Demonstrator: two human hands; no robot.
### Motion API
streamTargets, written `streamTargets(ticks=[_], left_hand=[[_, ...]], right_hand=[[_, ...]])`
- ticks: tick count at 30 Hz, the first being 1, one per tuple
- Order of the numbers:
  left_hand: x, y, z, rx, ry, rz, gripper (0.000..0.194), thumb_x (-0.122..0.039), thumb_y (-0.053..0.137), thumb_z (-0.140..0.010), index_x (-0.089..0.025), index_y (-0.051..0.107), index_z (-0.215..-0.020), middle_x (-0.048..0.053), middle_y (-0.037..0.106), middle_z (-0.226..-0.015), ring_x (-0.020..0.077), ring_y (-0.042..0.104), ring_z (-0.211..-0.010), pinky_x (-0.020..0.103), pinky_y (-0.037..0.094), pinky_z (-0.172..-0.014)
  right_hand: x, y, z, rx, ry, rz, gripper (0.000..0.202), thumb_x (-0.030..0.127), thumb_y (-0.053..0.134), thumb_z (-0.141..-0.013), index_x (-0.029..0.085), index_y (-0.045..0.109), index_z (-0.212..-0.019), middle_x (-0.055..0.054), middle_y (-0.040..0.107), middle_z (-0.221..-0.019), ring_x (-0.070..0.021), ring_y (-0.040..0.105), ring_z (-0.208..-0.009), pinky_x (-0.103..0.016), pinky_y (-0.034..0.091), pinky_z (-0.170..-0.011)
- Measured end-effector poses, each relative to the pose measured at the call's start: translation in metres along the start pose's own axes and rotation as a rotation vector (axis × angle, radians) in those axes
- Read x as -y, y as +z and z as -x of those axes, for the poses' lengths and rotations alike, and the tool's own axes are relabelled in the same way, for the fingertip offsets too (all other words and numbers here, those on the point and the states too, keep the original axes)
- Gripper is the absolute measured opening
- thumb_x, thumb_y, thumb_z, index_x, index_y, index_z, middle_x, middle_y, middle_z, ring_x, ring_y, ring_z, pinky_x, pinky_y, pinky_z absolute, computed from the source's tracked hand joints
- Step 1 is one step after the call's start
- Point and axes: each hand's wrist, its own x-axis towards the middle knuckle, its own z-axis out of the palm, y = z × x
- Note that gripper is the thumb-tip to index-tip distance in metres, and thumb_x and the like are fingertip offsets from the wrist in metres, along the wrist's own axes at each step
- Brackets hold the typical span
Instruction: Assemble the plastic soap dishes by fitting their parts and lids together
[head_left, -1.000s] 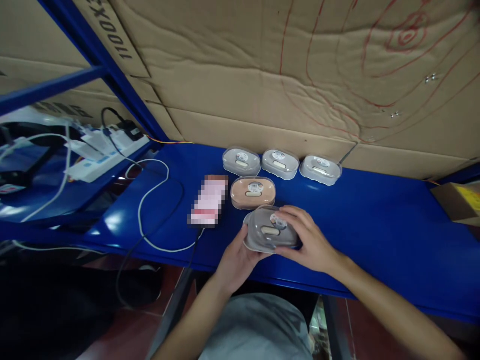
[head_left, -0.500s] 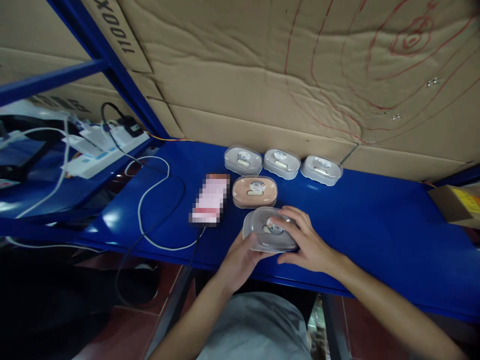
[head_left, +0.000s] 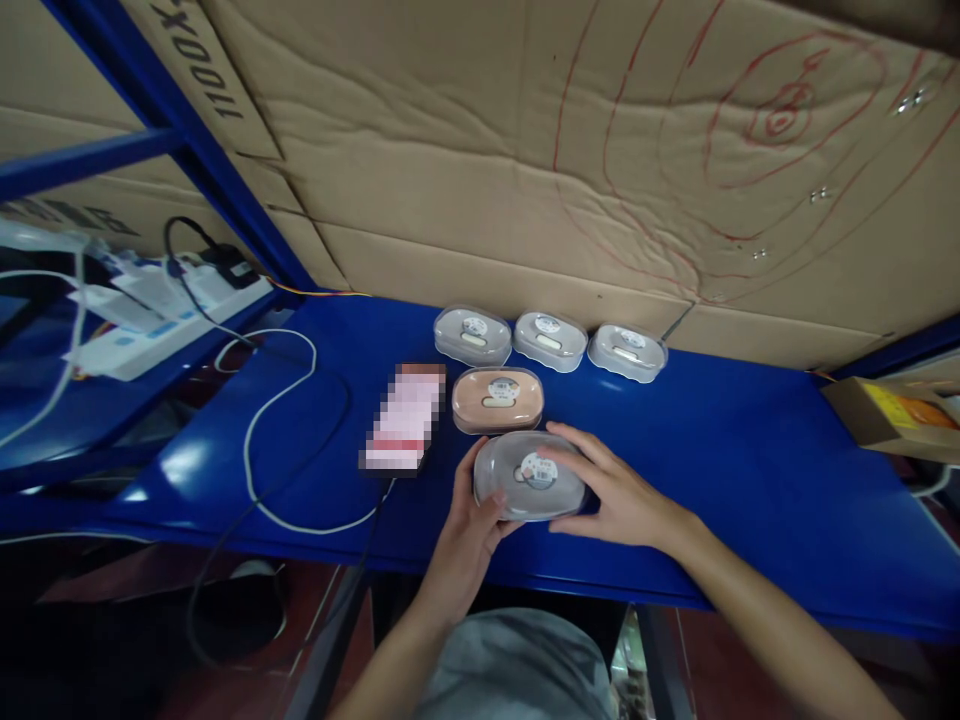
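A grey oval plastic box [head_left: 499,468] with a see-through lid and a round barcode label is held just above the table's front part. My left hand [head_left: 474,520] grips its left end, thumb on top and fingers along the side and underneath. Around the right end curls my right hand [head_left: 611,490], its fingers over the lid by the label and its thumb low at the near side. Right behind the held box lies a peach-coloured box [head_left: 469,400] of the same shape. Farther back stand three more grey boxes, a left one [head_left: 450,338], a middle one [head_left: 531,343] and a right one [head_left: 609,360].
A phone [head_left: 405,420] with a blurred-out screen lies left of the boxes, with a cable [head_left: 251,430] looping beside it. A power strip [head_left: 127,345] with plugs sits far left. Cardboard [head_left: 450,200] walls the back of the blue table [head_left: 735,480]. An open carton [head_left: 870,420] stands right.
The held box has tipped so its lid faces me more squarely and the label shows more fully. My left fingers reach farther up its left side. The whole view has shifted slightly.
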Motion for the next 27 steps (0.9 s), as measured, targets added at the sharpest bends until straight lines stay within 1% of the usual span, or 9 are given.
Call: streamTargets(ticks=[2, 4, 7, 11, 14, 17, 21, 24, 27], left_hand=[[-0.001, -0.002, 0.003, -0.013, 0.127, -0.122, 0.071, -0.039, 0.079, -0.095, -0.041, 0.043, -0.157, 0.007, 0.046, -0.167, 0.0303, 0.047, -0.152, 0.044, 0.042, -0.122], [-0.004, -0.004, 0.008, -0.013, 0.276, -0.276, 0.073, -0.032, 0.078, -0.096, -0.043, 0.042, -0.159, 0.003, 0.033, -0.176, 0.0282, 0.033, -0.161, 0.044, 0.030, -0.130], [-0.008, -0.011, 0.014, 0.012, 0.383, -0.529, 0.066, -0.027, 0.078, -0.095, -0.039, 0.054, -0.155, 0.006, 0.035, -0.175, 0.0314, 0.027, -0.163, 0.050, 0.019, -0.133], [-0.007, -0.018, 0.014, 0.072, 0.430, -0.774, 0.056, -0.028, 0.073, -0.098, -0.038, 0.059, -0.151, 0.009, 0.040, -0.171, 0.0366, 0.036, -0.158, 0.059, 0.024, -0.131], [-0.003, -0.020, 0.011, 0.102, 0.450, -0.864, 0.052, -0.028, 0.069, -0.100, -0.039, 0.061, -0.150, 0.009, 0.045, -0.167, 0.0364, 0.042, -0.154, 0.057, 0.030, -0.129], [-0.001, -0.021, 0.009, 0.135, 0.443, -0.918, 0.048, -0.029, 0.067, -0.101, -0.039, 0.063, -0.148, 0.008, 0.047, -0.165, 0.0360, 0.046, -0.152, 0.055, 0.034, -0.127], [-0.003, -0.021, 0.009, 0.143, 0.411, -0.865, 0.042, -0.032, 0.069, -0.100, -0.037, 0.069, -0.142, 0.009, 0.053, -0.160, 0.0365, 0.050, -0.148, 0.055, 0.036, -0.127], [-0.006, -0.022, 0.010, 0.129, 0.382, -0.814, 0.037, -0.033, 0.071, -0.099, -0.036, 0.074, -0.136, 0.010, 0.056, -0.156, 0.0363, 0.053, -0.144, 0.054, 0.036, -0.126], [-0.008, -0.021, 0.010, 0.140, 0.378, -0.825, 0.035, -0.032, 0.068, -0.101, -0.037, 0.074, -0.135, 0.010, 0.057, -0.155, 0.0348, 0.055, -0.143, 0.051, 0.039, -0.124]], right_hand=[[-0.003, -0.002, 0.001, -0.029, 0.034, 0.044, 0.082, 0.048, 0.080, -0.092, 0.031, 0.041, -0.162, -0.015, 0.036, -0.172, -0.0347, 0.039, -0.158, -0.057, 0.044, -0.123], [-0.011, -0.007, 0.003, -0.055, 0.071, 0.078, 0.079, 0.045, 0.080, -0.092, 0.032, 0.044, -0.160, -0.014, 0.040, -0.170, -0.0345, 0.042, -0.156, -0.057, 0.045, -0.122], [-0.028, -0.016, 0.008, -0.117, 0.129, 0.140, 0.074, 0.045, 0.078, -0.093, 0.034, 0.046, -0.158, -0.012, 0.041, -0.170, -0.0359, 0.042, -0.156, -0.060, 0.044, -0.122], [-0.055, -0.027, 0.010, -0.180, 0.204, 0.152, 0.078, 0.056, 0.072, -0.096, 0.034, 0.038, -0.162, -0.013, 0.035, -0.173, -0.0372, 0.039, -0.158, -0.063, 0.041, -0.123], [-0.084, -0.040, 0.006, -0.246, 0.260, 0.239, 0.067, 0.059, 0.048, -0.107, 0.032, 0.031, -0.166, -0.012, 0.027, -0.177, -0.0326, 0.031, -0.162, -0.059, 0.037, -0.126], [-0.112, -0.055, 0.002, -0.353, 0.367, 0.426, 0.058, 0.052, 0.028, -0.113, 0.029, 0.033, -0.166, -0.012, 0.032, -0.175, -0.0308, 0.030, -0.162, -0.060, 0.033, -0.127], [-0.132, -0.065, 0.008, -0.411, 0.447, 0.542, 0.059, 0.058, 0.036, -0.109, 0.027, 0.046, -0.158, -0.016, 0.052, -0.162, -0.0399, 0.043, -0.153, -0.069, 0.032, -0.122], [-0.129, -0.064, 0.024, -0.484, 0.494, 0.614, 0.064, 0.067, 0.047, -0.102, 0.020, 0.058, -0.143, -0.021, 0.061, -0.143, -0.0445, 0.052, -0.138, -0.070, 0.037, -0.115], [-0.119, -0.061, 0.045, -0.535, 0.522, 0.651, 0.064, 0.073, 0.055, -0.096, 0.017, 0.065, -0.126, -0.021, 0.064, -0.121, -0.0442, 0.059, -0.121, -0.066, 0.046, -0.106]])
